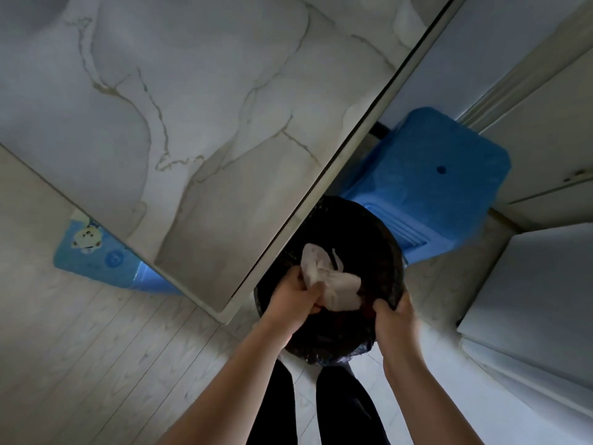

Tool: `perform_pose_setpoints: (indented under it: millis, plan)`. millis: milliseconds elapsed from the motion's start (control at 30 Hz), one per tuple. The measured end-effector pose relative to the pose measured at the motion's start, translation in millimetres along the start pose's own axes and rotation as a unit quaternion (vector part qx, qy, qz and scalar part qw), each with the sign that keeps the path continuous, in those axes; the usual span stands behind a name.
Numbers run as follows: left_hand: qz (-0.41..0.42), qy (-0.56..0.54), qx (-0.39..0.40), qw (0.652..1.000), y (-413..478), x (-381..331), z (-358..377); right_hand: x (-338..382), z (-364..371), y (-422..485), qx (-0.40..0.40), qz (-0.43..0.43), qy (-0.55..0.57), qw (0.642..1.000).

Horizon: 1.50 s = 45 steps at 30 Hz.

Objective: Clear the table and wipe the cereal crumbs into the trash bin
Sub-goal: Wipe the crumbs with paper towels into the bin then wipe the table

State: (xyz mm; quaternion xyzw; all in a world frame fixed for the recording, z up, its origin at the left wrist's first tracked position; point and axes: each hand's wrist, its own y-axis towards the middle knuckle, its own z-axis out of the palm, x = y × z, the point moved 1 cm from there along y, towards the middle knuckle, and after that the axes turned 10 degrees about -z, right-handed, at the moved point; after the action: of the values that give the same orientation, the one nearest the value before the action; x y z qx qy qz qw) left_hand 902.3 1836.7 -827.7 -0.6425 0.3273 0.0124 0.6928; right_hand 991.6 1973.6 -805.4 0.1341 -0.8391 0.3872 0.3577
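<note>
Lower left: blue stool with cartoon sticker, partly under marble table filling upper left. Lower centre: left hand, fingers curled tight round crumpled white tissue, held over mouth of black-lined trash bin just beside table corner. Right of that: right hand, fingers curled over bin's near rim. Centre right: second blue stool behind bin.

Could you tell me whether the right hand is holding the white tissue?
No, the left hand grips the tissue over the trash bin; the right hand holds the bin's rim.
</note>
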Motion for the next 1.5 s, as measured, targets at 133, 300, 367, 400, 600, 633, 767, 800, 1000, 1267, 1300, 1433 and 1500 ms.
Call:
perform_pose_setpoints:
  millis: [133, 300, 367, 400, 600, 633, 767, 800, 1000, 1267, 1300, 1433, 1500]
  plan:
    - [0.106, 0.008, -0.095, 0.990, -3, -5, 11, -27, 3, 1, 0.035, 0.004, -0.052, 0.998]
    - [0.092, 0.020, -0.158, 0.983, 10, -6, 22, -47, 3, 20, 0.008, 0.021, -0.040, 0.999]
    - [0.073, 0.046, -0.127, 0.988, 18, 0, 23, -59, 5, 27, 0.016, 0.038, -0.045, 0.998]
    - [0.061, 0.055, -0.113, 0.990, 22, 2, 25, -66, 9, 33, 0.016, 0.050, -0.043, 0.998]
    - [0.031, 0.088, -0.073, 0.993, 72, 24, 32, -123, 38, 90, 0.010, 0.105, -0.022, 0.994]
    - [0.024, 0.104, -0.075, 0.991, 85, 29, 32, -136, 46, 103, 0.015, 0.114, -0.022, 0.993]
    - [0.032, 0.098, -0.033, 0.994, 146, 55, 34, -190, 79, 154, 0.026, 0.109, 0.035, 0.993]
    - [0.041, 0.093, -0.012, 0.995, 158, 60, 35, -203, 87, 167, 0.025, 0.106, 0.050, 0.993]
    - [0.014, 0.044, 0.028, 0.999, 222, 103, 42, -287, 117, 219, 0.023, 0.130, 0.050, 0.990]
    - [-0.038, 0.032, -0.057, 0.997, 253, 123, 54, -288, 95, 205, -0.054, 0.130, -0.224, 0.964]
    - [-0.040, 0.033, -0.053, 0.997, 253, 122, 55, -275, 91, 196, -0.095, 0.051, -0.228, 0.968]
    - [-0.032, 0.024, 0.051, 0.998, 247, 118, 63, -233, 116, 173, -0.045, -0.023, -0.064, 0.997]
    - [-0.030, 0.022, 0.042, 0.998, 241, 118, 66, -223, 138, 173, 0.071, 0.152, 0.125, 0.978]
